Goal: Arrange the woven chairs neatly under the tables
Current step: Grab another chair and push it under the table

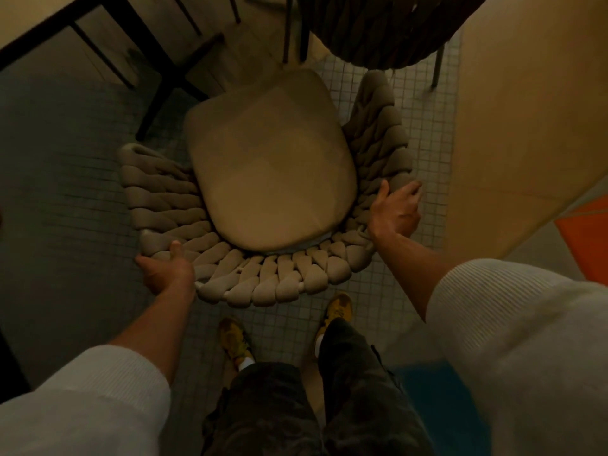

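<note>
A woven chair (263, 278) with a thick beige braided back and a tan seat cushion (269, 162) stands on the tiled floor directly below me. My left hand (166, 269) grips the left rear of the braided backrest, thumb over the top. On the right side of the backrest, my right hand (396, 209) holds the rim with its fingers curled around it. The chair's front points toward a table (49, 31) at the upper left, whose dark frame and legs show.
A second, darker woven chair (388, 31) stands at the top right, close to the beige chair's front. A pale wall or tabletop surface (526, 126) runs down the right side. My feet in yellow shoes (235, 340) stand just behind the chair.
</note>
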`<move>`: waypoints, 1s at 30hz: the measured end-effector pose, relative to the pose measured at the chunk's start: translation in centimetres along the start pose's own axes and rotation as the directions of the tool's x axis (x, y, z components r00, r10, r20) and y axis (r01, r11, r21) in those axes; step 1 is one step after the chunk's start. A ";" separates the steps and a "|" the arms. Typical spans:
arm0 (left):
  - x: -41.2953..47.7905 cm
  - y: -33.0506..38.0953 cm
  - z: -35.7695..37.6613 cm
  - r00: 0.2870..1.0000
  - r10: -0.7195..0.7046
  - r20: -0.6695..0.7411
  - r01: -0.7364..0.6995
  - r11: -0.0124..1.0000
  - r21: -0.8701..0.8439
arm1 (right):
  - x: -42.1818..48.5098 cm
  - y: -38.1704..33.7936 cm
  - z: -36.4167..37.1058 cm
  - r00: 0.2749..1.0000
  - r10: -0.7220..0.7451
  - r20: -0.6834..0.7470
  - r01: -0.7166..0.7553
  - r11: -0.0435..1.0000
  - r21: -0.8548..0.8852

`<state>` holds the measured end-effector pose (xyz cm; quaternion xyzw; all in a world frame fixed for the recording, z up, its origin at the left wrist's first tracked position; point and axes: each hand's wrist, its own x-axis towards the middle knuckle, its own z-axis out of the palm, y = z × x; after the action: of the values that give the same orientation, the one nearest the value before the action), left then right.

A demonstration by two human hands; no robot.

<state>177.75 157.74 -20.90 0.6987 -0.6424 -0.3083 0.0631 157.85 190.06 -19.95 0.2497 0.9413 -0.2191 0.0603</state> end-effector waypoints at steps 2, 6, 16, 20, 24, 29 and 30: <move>0.3 0.5 0.2 1.000 -0.015 0.004 0.015 1.000 0.014 | 0.5 -0.3 0.0 1.000 -0.017 0.010 0.017 1.000 -0.004; 1.1 1.2 0.6 0.999 -0.036 -0.009 0.036 0.999 0.016 | 1.3 -1.7 0.3 0.999 -0.040 0.005 0.040 0.999 -0.009; 2.5 3.5 2.8 0.987 -0.099 -0.130 0.102 0.995 0.017 | 4.9 -6.8 1.7 0.996 -0.081 0.041 0.082 0.997 -0.017; 3.5 4.5 3.7 0.978 -0.093 -0.188 0.097 0.995 0.015 | 6.3 -8.0 2.7 0.997 -0.061 0.043 0.062 0.997 -0.034; 3.5 5.3 4.0 0.980 -0.075 -0.186 0.086 0.995 0.049 | 6.9 -8.5 3.2 0.999 -0.051 0.015 0.052 0.998 -0.045; 3.3 5.4 3.8 0.978 -0.087 -0.190 0.101 0.993 0.068 | 6.5 -8.7 3.4 0.999 -0.046 -0.004 0.045 0.997 -0.060; 3.2 5.5 3.8 0.978 -0.092 -0.187 0.106 0.992 0.068 | 6.5 -8.7 3.3 0.999 -0.043 -0.006 0.042 0.997 -0.065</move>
<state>171.04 154.98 -22.36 0.7573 -0.6096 -0.2205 0.0794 147.92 184.69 -21.05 0.2283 0.9532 -0.1887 0.0599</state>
